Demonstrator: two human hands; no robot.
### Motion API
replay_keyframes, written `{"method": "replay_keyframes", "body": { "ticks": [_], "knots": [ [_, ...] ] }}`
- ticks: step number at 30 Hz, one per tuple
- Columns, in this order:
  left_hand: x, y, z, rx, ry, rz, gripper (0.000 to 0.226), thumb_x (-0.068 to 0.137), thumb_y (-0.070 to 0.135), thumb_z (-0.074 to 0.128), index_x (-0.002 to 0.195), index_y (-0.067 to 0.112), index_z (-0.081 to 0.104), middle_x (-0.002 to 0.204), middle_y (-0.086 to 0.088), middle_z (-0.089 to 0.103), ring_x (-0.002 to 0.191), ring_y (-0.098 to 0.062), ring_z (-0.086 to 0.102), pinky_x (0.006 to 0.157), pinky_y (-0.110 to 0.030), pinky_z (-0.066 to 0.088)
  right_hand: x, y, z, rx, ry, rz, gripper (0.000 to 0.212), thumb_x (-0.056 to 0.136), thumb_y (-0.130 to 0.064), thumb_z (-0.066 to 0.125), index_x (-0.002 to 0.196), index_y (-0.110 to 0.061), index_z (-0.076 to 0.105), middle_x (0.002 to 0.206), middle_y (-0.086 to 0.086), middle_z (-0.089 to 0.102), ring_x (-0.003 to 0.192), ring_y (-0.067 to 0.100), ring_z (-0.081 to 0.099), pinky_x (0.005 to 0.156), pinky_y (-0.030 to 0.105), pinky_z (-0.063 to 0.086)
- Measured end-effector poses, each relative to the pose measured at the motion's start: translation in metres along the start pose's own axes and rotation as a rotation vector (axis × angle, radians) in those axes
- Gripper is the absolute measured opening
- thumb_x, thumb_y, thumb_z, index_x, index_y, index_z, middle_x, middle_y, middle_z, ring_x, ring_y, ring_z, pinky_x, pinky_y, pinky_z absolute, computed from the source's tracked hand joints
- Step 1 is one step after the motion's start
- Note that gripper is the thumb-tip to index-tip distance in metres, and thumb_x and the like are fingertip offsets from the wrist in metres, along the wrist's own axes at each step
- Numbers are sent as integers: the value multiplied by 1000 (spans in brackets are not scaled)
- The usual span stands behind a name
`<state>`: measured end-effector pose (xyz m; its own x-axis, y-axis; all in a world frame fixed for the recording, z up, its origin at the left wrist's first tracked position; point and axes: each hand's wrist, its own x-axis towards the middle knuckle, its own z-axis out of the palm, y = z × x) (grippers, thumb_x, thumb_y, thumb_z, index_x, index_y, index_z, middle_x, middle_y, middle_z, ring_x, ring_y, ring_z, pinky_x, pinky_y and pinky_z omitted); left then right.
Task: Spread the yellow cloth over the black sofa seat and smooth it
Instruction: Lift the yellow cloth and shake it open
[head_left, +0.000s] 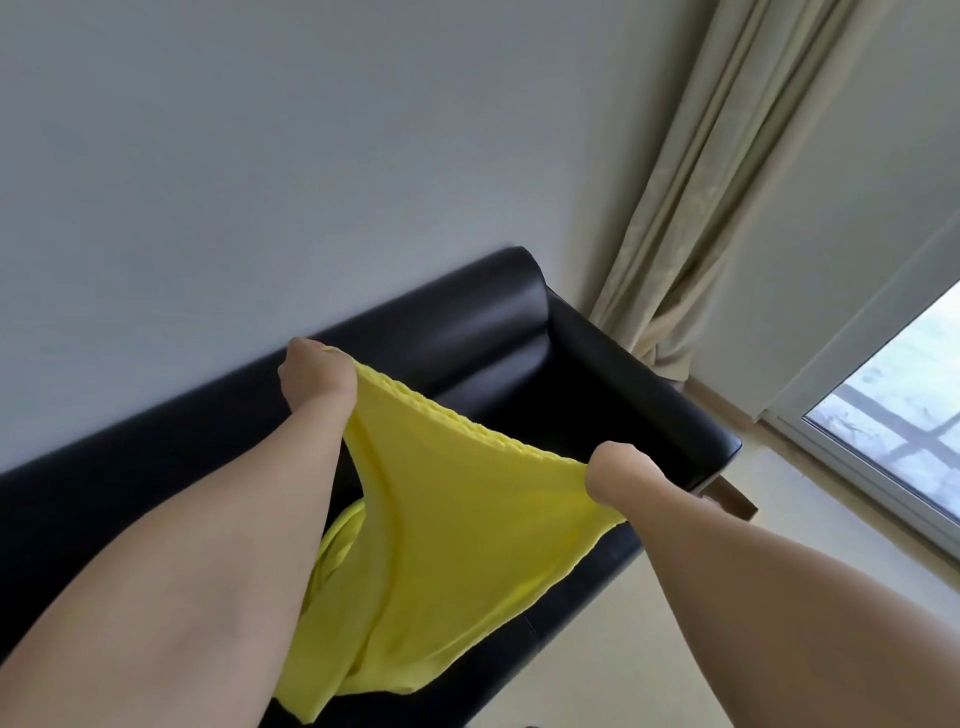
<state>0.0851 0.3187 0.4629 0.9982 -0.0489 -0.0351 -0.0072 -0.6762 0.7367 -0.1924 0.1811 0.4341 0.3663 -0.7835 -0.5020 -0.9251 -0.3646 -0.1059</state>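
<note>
Fingers hidden in yellow cloth (452, 545)

My left grip (311, 376) and right grip (615, 475) each clutch a top corner of the bright yellow textured cloth (447, 545), which sags between them and hangs over the glossy black leather sofa (498, 322). Its lower end seems to touch the seat. Beige pleated curtains (691, 171) hang beside the sofa arm.

cloth (441, 545): plain bright yellow, no print
sofa (519, 322): glossy black
wall (260, 156): pale grey-blue, plain
curtain (701, 182): beige, plain
floor (623, 649): cream
window frame (857, 457): white
sofa leg (735, 496): brown
</note>
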Motion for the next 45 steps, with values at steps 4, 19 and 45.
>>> {"method": "replay_keyframes", "body": {
  "ticks": [4, 19, 45],
  "knots": [
    [15, 27, 55, 48, -30, 53, 30, 96, 6, 48, 125, 3, 56, 123, -17, 61, 111, -34, 60, 89, -41, 51, 40, 19, 3, -14, 5, 11, 28, 88, -1, 47, 63, -13, 49, 66, 0, 48, 56, 13, 46, 47, 23, 35],
    [19, 122, 403, 297, -257, 72, 28, 94, 2, 45, 120, 0, 57, 122, -18, 60, 110, -35, 59, 79, -36, 45, 308, 147, 22, -198, -342, 67, 26, 87, -6, 57, 111, -11, 65, 92, 3, 57, 96, 24, 63, 86, 33, 54],
    [-74, -131, 722, 804, -725, 552, 76, 95, 43, 43, 155, 13, 6, 159, -13, 11, 146, -31, 10, 118, -54, 9, 522, 220, 295, 1289, 78, 1175, 59, 71, -21, 48, 130, -25, 55, 108, 0, 66, 91, 31, 61, 84, 36, 51]
  ]
}}
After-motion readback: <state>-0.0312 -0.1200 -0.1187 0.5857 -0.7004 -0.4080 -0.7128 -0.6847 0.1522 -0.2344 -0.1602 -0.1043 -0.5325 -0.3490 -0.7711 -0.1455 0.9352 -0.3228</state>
